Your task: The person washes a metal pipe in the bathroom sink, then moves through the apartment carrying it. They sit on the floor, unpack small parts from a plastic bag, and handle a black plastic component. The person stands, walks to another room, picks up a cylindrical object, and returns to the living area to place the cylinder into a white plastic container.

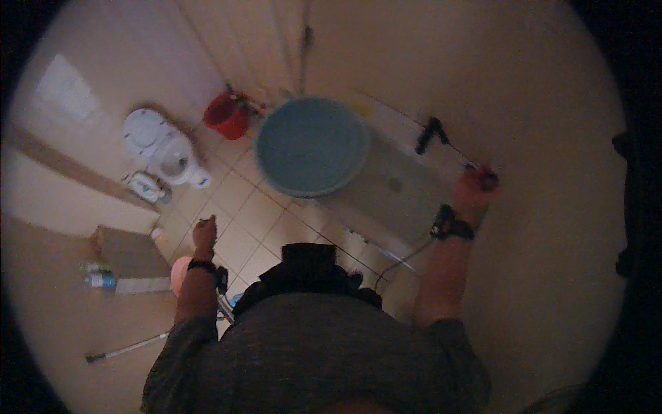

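Note:
My right hand (pixel 477 183) reaches far out to the right, close to the wall. Its fingers are closed round a dark and reddish thing that is too blurred to name. A thin line runs from there to a black angled fixture (pixel 432 134) on the wall side. My left hand (pixel 205 233) hangs over the tiled floor with its fingers curled in, and nothing shows in it. Between and beyond the hands stands a large round teal basin (pixel 312 146), partly over a pale shower tray or tub (pixel 389 196). Black straps circle both wrists.
A white toilet (pixel 172 155) with its lid up stands at the left, beside a red bucket (pixel 227 116). Nearer on the left are a brown box (pixel 134 255), small bottles (pixel 98 274), a pink rounded item (pixel 181 274) and a long pole (pixel 131 346). Walls close in on both sides.

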The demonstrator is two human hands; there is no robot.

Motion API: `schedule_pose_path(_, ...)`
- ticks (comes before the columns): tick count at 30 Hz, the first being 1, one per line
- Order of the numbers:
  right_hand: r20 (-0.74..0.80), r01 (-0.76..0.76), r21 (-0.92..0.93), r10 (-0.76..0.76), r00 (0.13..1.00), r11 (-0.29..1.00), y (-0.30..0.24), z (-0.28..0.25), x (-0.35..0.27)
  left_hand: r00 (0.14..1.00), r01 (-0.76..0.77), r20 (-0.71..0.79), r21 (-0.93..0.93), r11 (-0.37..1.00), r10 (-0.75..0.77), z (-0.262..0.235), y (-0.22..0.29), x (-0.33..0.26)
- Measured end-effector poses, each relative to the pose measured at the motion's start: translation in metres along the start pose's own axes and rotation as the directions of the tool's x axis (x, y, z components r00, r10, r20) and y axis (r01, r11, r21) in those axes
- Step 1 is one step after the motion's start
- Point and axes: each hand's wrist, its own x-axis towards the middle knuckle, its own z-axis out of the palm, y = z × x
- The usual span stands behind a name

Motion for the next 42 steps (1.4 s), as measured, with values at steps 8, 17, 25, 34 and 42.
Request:
schedule_pose_path(8, 0.37, -0.379, 0.146, 0.305, 0.877, 0.914, -0.001, -0.007, -0.013, 0.988, 0.093, 0.134, -0.083, 0.992, -0.081, 0.011, -0.038, 0.019)
schedule_pose_path(17, 0.256, -0.208, -0.208, 0.258, 0.932, 0.956, 0.07, 0.093, -0.09, 0.97, -0.058, 0.209, -0.308, 0.95, 0.127, 0.025, -0.124, 0.11)
schedule_pose_path(25, -0.238, -0.308, -0.178, 0.263, 0.935, 0.935, 0.155, 0.146, -0.129, 0.879, -0.441, 0.323, 0.267, 0.857, 0.352, 0.063, -0.142, 0.166)
schedule_pose_path(34, -0.321, -0.313, -0.438, 0.179, 0.93, 0.843, 0.153, 0.205, -0.187, 0.803, 0.479, 0.502, -0.226, 0.848, -0.32, 0.065, -0.024, 0.203)
schedule_pose_path(42, -0.261, -0.183, -0.9, -0.153, 0.953, 0.396, 0.121, 0.193, -0.194, 0.739, 0.184, 0.668, -0.075, 0.98, -0.088, 0.158, 0.075, 0.279)
